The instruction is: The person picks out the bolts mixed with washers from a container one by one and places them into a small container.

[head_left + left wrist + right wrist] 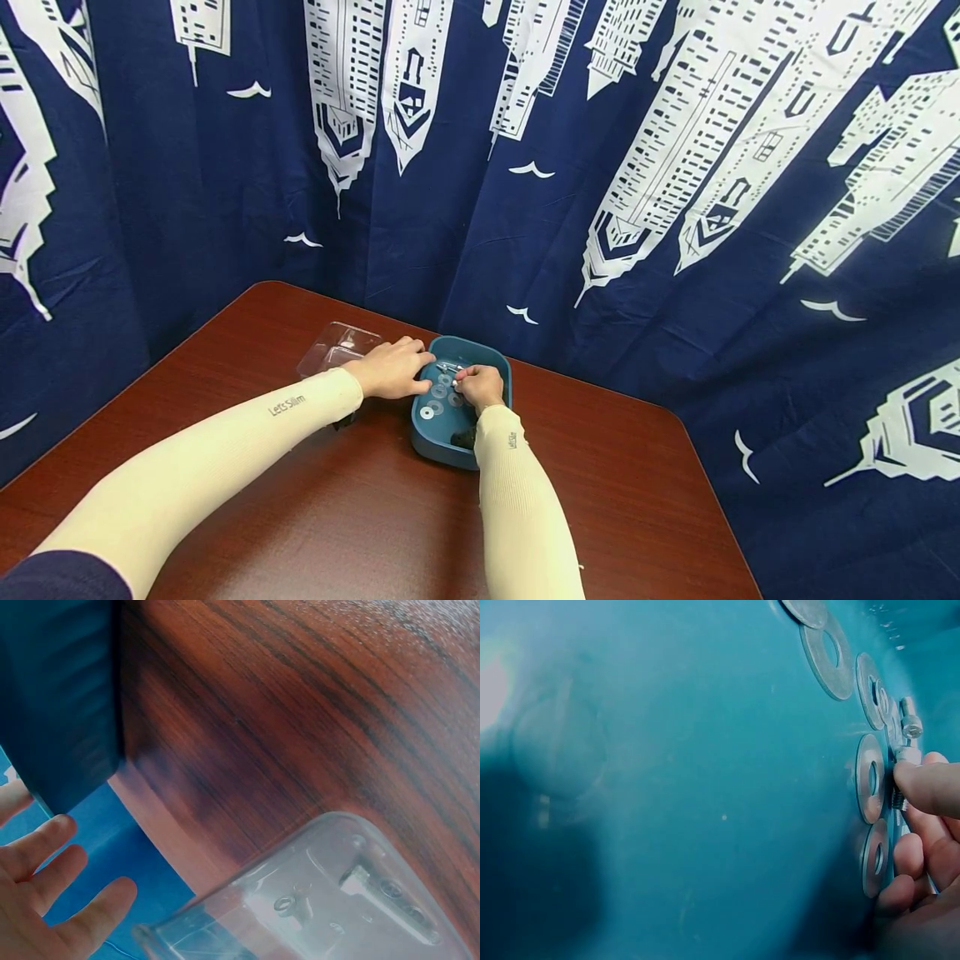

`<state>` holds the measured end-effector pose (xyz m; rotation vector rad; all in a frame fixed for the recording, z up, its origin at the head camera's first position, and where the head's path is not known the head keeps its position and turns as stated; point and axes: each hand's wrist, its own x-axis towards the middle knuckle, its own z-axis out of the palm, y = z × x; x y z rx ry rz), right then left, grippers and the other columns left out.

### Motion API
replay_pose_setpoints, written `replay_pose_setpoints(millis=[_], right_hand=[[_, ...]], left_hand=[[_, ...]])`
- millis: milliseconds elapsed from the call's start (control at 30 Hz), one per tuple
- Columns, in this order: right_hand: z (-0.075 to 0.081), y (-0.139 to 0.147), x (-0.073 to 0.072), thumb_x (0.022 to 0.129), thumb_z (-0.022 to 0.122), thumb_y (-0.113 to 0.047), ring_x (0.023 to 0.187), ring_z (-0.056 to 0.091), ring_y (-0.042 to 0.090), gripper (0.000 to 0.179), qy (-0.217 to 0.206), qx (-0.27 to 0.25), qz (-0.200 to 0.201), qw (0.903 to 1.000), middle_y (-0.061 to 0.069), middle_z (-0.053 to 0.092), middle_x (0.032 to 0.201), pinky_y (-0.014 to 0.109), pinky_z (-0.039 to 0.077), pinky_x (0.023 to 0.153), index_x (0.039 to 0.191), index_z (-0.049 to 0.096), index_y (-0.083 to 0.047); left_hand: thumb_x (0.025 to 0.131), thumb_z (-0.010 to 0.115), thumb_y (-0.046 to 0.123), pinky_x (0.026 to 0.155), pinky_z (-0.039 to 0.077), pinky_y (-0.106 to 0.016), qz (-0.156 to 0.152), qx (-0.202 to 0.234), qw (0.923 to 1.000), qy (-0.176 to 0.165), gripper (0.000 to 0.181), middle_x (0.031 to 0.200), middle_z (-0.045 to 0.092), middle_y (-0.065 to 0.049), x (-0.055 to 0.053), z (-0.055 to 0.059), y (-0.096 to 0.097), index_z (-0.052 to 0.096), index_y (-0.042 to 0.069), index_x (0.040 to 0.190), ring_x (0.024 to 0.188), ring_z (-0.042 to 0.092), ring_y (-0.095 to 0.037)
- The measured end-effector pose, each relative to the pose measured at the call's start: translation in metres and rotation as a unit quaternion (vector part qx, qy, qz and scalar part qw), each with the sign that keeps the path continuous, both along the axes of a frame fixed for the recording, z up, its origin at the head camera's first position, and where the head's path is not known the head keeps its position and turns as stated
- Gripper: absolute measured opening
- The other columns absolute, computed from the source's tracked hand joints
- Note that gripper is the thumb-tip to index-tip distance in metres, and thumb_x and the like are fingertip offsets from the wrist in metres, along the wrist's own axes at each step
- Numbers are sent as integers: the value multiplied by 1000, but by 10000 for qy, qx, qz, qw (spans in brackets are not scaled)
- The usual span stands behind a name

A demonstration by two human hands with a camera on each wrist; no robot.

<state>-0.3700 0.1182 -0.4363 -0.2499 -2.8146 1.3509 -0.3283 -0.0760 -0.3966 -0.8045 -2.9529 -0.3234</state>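
Observation:
My right hand (482,388) reaches into a blue plastic bin (438,450), low over its floor. Thumb and finger pinch a small metal bolt (907,754), its thread showing below the thumb in the right wrist view. Flat metal washers (871,780) lie on the floor beside these fingers, and another bolt (910,726) sits just beyond. My left hand (390,369) is at the bin's left rim, its fingers spread and fairly straight. In the left wrist view a fingertip (61,823) meets the rim's edge.
A clear plastic tray (324,350) stands on the brown table (330,508), left of the bin and close to my left hand. Inside it are a bolt (394,907) and small rings. A dark item (465,438) lies in the bin's near end. Behind the table hangs a blue curtain (450,225).

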Motion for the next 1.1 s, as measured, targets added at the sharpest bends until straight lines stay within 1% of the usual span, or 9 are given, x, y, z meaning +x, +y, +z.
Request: replay_pose_setpoints(millis=[167,400,533,633,733,833,933,1000,1100], right_hand=[[0,0,1,83,75,0,73,59,19,8,-6,57,-20,10000,7,68,86,27,46,57,86,78,-6],[-3,0,-1,83,74,-1,68,58,17,10,47,67,94,9999,5,69,83,27,46,55,88,78,-7],[-1,0,-2,84,74,-2,66,59,17,9,34,65,146,9999,5,69,84,27,47,53,89,78,-9],[4,0,-2,85,73,-4,69,60,19,9,50,89,197,9998,5,69,88,29,49,55,89,78,-10],[9,0,-1,85,72,-5,76,61,21,9,105,89,259,9996,5,71,92,33,52,61,90,78,-10],[14,1,0,85,72,-4,82,62,22,10,218,79,380,9990,6,72,94,38,55,72,91,78,-9],[18,1,0,85,71,-3,86,62,23,10,282,17,468,9985,7,73,94,43,54,83,92,78,-8],[20,2,0,86,71,-3,87,62,24,10,310,-5,510,9982,7,73,94,45,54,86,92,78,-8],[22,2,1,86,71,-3,87,61,24,11,365,-38,561,9978,7,72,95,46,53,86,93,77,-8]], left_hand=[[95,63,42,100,49,-50,-25,-20,10000,9,57,132,58,-12,1,0,1,58,9,141,124,52,-29],[95,62,43,102,48,-50,-18,-22,10000,-58,57,133,58,-12,0,-3,2,58,10,142,125,51,-28],[95,62,43,102,48,-50,-32,-36,10000,-86,57,133,58,-11,1,-2,3,58,10,141,125,51,-28],[95,62,44,102,48,-51,-34,-61,9999,-90,58,134,58,-11,2,-1,3,58,10,142,125,51,-28],[95,62,43,102,48,-51,-28,-75,9999,-80,58,135,57,-12,2,0,3,57,9,142,126,51,-28],[95,62,42,102,48,-51,-14,-75,9999,-68,58,134,57,-12,2,1,4,57,9,142,125,51,-28],[95,63,43,103,48,-51,6,-84,10000,-38,59,135,57,-12,2,2,4,57,8,142,125,51,-28],[94,63,44,103,47,-51,32,-108,9999,17,60,136,57,-12,1,1,5,57,7,142,126,51,-28],[94,64,45,103,47,-51,92,-145,9998,119,62,136,57,-13,1,1,5,56,5,141,126,50,-29]])
